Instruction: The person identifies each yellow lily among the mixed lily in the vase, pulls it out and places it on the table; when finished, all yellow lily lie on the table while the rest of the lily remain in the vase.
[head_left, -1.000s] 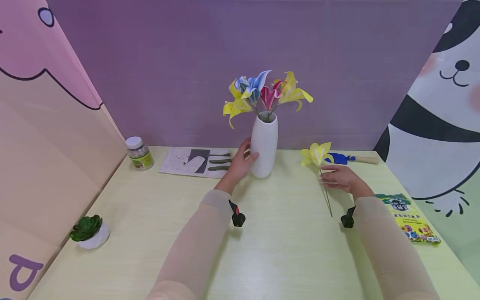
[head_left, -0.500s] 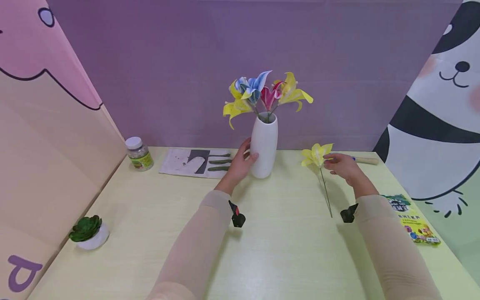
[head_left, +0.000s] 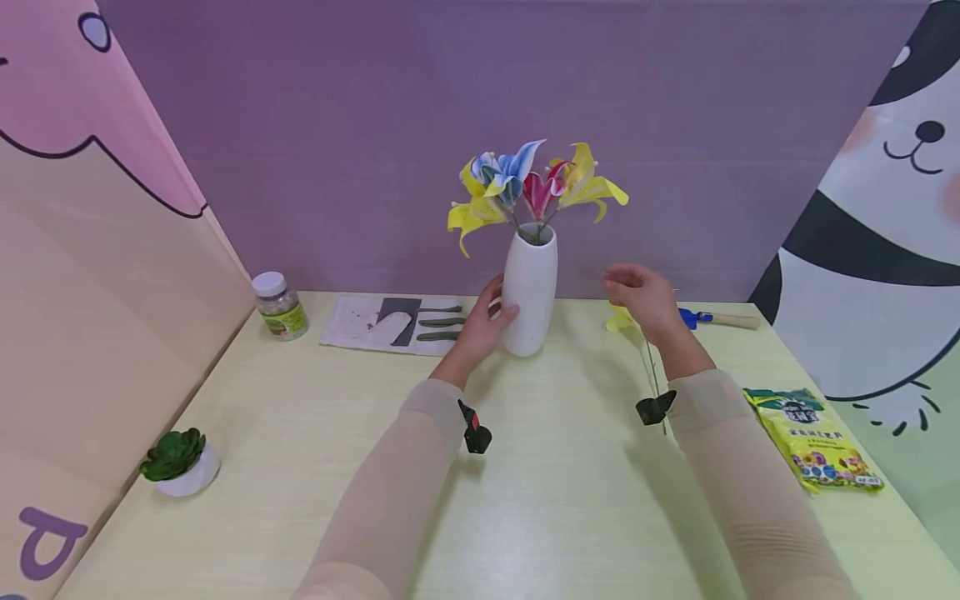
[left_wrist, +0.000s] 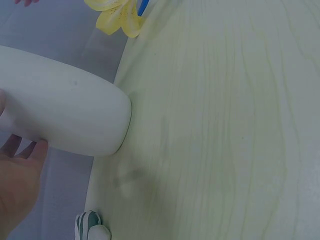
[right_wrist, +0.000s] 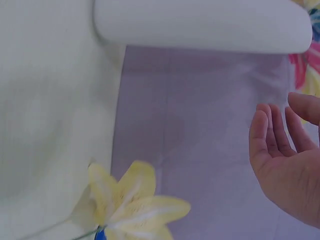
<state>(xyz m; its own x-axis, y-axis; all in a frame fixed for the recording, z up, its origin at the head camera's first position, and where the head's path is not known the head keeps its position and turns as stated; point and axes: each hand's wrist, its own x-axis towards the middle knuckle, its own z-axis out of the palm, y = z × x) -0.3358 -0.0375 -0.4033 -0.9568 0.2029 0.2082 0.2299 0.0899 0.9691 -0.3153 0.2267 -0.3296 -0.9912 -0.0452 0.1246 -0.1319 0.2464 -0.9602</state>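
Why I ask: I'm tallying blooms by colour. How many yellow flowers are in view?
3. One yellow flower stands at left in the vase, another at right, and a third is on the table, partly behind the right hand. Overlapping petals may hide more.

Soft light; faint shadows across the table (head_left: 570,467); wrist views dimmer.

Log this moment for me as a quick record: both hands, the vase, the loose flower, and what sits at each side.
left hand: grips the white vase
right hand: in the air, holding nothing
vase contents: yellow, blue and pink flowers
loose flower: yellow, on the table
left side: jar, potted plant
right side: blue tool with wooden handle, yellow packet
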